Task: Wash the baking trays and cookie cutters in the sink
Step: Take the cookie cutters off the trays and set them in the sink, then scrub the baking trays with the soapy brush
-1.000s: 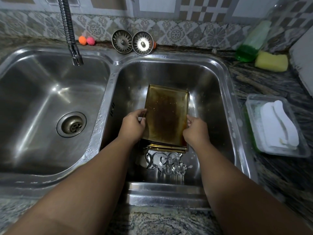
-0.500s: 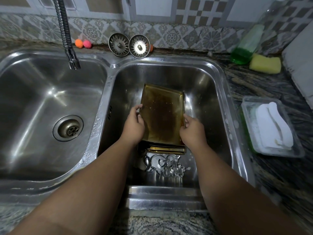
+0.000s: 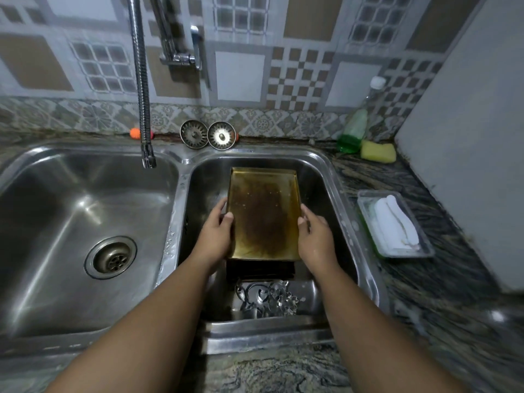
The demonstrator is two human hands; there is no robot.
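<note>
Head view, looking down on a double steel sink set in a dark stone bench (image 3: pixel 283 373).

Left of frame: left basin (image 3: pixel 71 222), its drain (image 3: pixel 111 257) uncovered. A flexible tap hose (image 3: pixel 141 80) hangs from upper left, nozzle over this basin, no water running.

Centre back: two drain strainers (image 3: pixel 194 134) propped vs. the tiled wall.

Centre: right basin (image 3: pixel 334 177) holds the task's things. There is a stack of brownish baking trays: the top tray (image 3: pixel 263 214), stained dark in the middle, w/ the lower trays (image 3: pixel 261 269) under it. Metal cookie cutters (image 3: pixel 266 299) lie heaped on the basin floor just in front, lower centre.

Both forearms reach in from the bottom edge. Left hand (image 3: pixel 215 234) takes the top tray's left side, thumb on its inner face, fingers wrapped round the outside. Right hand (image 3: pixel 314 236) mirrors this on the right side. Each grip is clenched on that tray, not released. Holding both long sides prob. keeps it level for lifting off the stack.

Right of frame: green soap bottle (image 3: pixel 351 134) & yellow sponge (image 3: pixel 378 151) at the back, and a clear tub (image 3: pixel 425 245) w/ white cloth. These are likely kept close for scrubbing.
</note>
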